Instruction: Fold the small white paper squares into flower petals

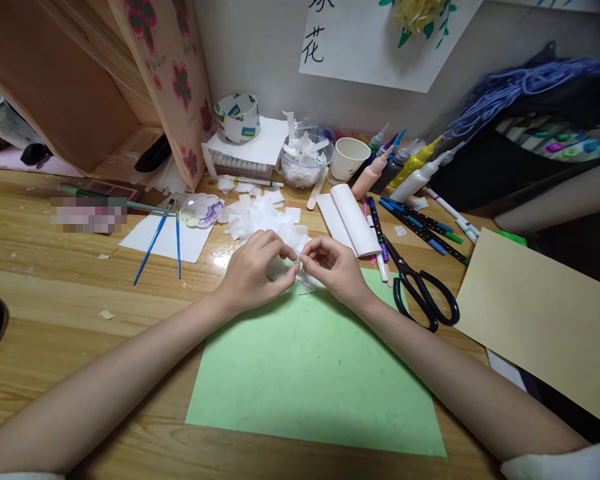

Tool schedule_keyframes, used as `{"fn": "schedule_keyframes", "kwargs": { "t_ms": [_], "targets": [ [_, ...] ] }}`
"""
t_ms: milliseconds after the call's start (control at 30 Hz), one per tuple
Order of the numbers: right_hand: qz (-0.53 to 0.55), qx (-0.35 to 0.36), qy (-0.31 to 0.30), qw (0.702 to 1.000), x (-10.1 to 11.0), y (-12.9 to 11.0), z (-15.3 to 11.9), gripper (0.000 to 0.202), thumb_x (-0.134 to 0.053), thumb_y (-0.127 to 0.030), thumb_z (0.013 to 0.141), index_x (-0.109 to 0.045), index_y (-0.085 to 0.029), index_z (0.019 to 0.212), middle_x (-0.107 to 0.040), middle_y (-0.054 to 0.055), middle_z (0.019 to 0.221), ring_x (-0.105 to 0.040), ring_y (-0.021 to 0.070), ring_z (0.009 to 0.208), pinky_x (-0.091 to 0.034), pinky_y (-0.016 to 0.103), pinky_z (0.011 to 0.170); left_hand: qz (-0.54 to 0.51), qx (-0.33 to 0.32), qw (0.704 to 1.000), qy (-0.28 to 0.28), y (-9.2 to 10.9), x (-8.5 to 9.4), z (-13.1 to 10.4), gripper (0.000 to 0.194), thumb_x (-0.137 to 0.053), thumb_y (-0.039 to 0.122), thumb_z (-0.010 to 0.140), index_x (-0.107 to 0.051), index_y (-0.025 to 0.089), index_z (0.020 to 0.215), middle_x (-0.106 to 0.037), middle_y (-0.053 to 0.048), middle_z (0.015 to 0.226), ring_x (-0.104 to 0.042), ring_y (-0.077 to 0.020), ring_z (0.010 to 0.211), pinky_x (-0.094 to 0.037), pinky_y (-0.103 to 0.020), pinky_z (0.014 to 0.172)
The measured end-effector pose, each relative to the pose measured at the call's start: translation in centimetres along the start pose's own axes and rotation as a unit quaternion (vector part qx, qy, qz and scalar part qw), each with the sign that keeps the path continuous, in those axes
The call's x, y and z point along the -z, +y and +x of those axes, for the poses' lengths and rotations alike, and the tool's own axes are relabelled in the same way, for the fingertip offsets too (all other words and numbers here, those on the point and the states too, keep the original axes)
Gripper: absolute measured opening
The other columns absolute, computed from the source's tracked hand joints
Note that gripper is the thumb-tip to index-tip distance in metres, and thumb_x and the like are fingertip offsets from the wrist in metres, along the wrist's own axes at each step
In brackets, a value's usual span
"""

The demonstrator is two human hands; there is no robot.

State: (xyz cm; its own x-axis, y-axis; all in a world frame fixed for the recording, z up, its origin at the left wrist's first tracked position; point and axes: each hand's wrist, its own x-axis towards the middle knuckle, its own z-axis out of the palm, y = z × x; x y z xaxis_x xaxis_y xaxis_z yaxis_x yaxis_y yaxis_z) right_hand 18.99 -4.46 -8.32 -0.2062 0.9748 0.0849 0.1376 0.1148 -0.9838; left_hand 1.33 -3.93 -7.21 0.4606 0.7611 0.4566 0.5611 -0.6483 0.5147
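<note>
Over the far edge of the green sheet (pixel 310 373), the left hand (pixel 253 270) and right hand (pixel 333 267) meet, fingertips pinched together on a small white paper piece (pixel 294 265). Just beyond the sheet lies a heap of cut white squares (pixel 263 217), and farther back a clear bowl (pixel 307 160) holds more scraps. Black scissors (pixel 423 290) rest just right of the sheet. By my reckoning the cutting is mostly done; the sheet itself is bare, so shaping and fixing pieces onto it seems barely begun.
</note>
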Motion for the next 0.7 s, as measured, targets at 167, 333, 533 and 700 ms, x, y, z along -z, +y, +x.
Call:
{"fn": "schedule_keyframes", "kwargs": {
  "t_ms": [167, 333, 533, 700],
  "targets": [
    [0.003, 0.003, -0.005, 1.0, -0.08, -0.04, -0.02, 0.015, -0.064, -0.031, 0.078, -0.056, -0.017, 0.077, -0.055, 0.0, 0.072, -0.051, 0.0113, 0.065, -0.041, 0.025, 0.059, 0.0, -0.004, 1.0, 0.001, -0.04, -0.04, -0.08, 0.006, -0.054, 0.022, 0.081, -0.058, 0.017, 0.082, -0.056, -0.003, 0.079, -0.051, -0.0154, 0.077, -0.042, -0.029, 0.07],
    [0.007, 0.011, 0.009, 1.0, -0.05, -0.06, -0.1, 0.016, -0.065, -0.031, 0.077, -0.056, -0.018, 0.079, -0.055, 0.0, 0.072, -0.051, 0.0115, 0.065, -0.041, 0.025, 0.06, 0.004, 0.0, 1.0, 0.018, -0.07, 0.0, -0.03, 0.006, -0.055, 0.022, 0.082, -0.058, 0.017, 0.08, -0.057, -0.003, 0.079, -0.052, -0.0156, 0.077, -0.042, -0.028, 0.069],
    [-0.009, 0.003, -0.003, 1.0, 0.0, 0.2, -0.18, 0.018, -0.064, -0.033, 0.078, -0.062, -0.017, 0.085, -0.056, 0.0, 0.069, -0.05, 0.0112, 0.062, -0.039, 0.025, 0.056, 0.004, 0.001, 1.0, 0.022, -0.31, -0.09, 0.03, 0.009, -0.054, 0.025, 0.083, -0.058, 0.018, 0.08, -0.057, -0.003, 0.078, -0.053, -0.0154, 0.077, -0.042, -0.028, 0.068],
    [-0.009, -0.006, 0.001, 1.0, -0.07, 0.12, -0.13, 0.019, -0.064, -0.033, 0.078, -0.064, -0.016, 0.087, -0.057, 0.0, 0.066, -0.05, 0.0109, 0.059, -0.038, 0.024, 0.053, 0.001, 0.003, 1.0, 0.027, -0.31, -0.17, -0.09, 0.009, -0.055, 0.025, 0.083, -0.061, 0.018, 0.082, -0.058, -0.003, 0.079, -0.053, -0.0155, 0.078, -0.042, -0.029, 0.069]
  ]
}}
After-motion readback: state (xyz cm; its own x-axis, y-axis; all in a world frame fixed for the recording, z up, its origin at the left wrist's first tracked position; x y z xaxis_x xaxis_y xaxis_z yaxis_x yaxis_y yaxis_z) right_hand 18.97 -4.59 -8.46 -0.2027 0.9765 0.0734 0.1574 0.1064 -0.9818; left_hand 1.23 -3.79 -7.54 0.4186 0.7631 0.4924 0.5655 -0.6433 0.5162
